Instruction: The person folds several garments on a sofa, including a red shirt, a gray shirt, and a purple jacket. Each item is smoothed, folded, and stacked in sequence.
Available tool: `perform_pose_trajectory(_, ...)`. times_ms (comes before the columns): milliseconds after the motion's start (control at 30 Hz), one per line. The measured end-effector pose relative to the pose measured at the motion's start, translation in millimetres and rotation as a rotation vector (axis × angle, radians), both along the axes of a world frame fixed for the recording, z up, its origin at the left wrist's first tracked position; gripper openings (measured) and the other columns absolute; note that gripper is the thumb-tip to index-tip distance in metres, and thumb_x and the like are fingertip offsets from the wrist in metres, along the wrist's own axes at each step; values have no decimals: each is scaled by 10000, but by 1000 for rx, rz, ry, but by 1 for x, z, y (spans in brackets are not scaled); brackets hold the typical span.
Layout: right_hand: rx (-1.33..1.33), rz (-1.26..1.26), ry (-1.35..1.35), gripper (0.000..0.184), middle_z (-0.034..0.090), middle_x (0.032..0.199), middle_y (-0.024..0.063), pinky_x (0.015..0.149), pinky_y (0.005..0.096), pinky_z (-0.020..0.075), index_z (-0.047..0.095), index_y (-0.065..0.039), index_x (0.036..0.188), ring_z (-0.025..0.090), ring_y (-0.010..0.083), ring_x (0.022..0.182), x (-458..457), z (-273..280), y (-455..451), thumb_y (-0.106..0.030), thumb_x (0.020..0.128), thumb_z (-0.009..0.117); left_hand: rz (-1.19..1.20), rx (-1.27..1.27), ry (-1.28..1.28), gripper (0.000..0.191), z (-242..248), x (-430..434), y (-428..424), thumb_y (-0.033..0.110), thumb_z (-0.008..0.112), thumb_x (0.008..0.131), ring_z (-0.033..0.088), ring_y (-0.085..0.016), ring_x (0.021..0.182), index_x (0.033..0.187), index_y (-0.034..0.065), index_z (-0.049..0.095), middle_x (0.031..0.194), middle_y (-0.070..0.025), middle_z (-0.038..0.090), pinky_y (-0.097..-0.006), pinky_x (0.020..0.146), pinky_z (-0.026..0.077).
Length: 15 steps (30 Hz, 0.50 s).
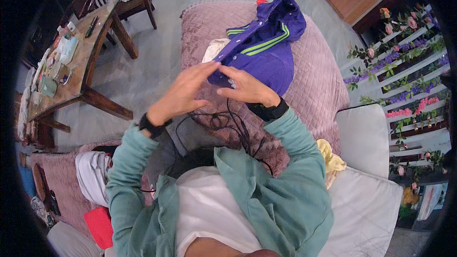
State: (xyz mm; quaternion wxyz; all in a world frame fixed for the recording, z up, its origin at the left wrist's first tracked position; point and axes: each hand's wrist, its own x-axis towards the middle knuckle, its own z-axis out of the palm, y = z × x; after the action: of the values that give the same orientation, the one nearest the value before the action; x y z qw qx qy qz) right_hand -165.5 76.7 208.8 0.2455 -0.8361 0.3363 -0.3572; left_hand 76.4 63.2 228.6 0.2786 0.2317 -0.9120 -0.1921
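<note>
My left hand (184, 91) is raised in front of me, fingers stretched out together and thumb apart, with nothing in it. Opposite it, my right hand (248, 87) has its thumb and fingers spread. The fingertips of both hands meet or nearly meet. A small whitish bit shows between the right thumb and fingers; whether it is held or lies behind, I cannot tell. Beyond the hands lies a purple hooded jacket (269, 66) with green stripes and snap buttons. A white cloth (215, 49) is partly under it. Dark wristbands circle both wrists.
The jacket rests on a pink quilted cover (314, 67). Black cables (228, 123) loop below my hands. A wooden table (80, 57) with several items stands left, near a chair (142, 0). Folded white fabric (92, 175), a red item (98, 226) and yellow cloth (332, 159) lie beside me.
</note>
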Motion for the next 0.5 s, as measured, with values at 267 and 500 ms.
perform_pose_trajectory(267,510,-78,12,287,698,984,151,792,327,507,632,39,1133,638,171,898,-80,0,1,-143,912,644,-68,-123,13,662,-55,-97,-54,137,790,629,493,-379,1228,1247,33,576,1302,-169,546,-462,1029,403)
perform_pose_trajectory(500,251,-606,67,348,693,1134,149,917,374,514,660,-72,1189,660,286,1051,-209,-51,-75,-8,853,595,-176,117,-17,423,-60,-89,-55,215,780,684,547,-349,1099,1047,31,664,1097,-176,607,-437,988,414)
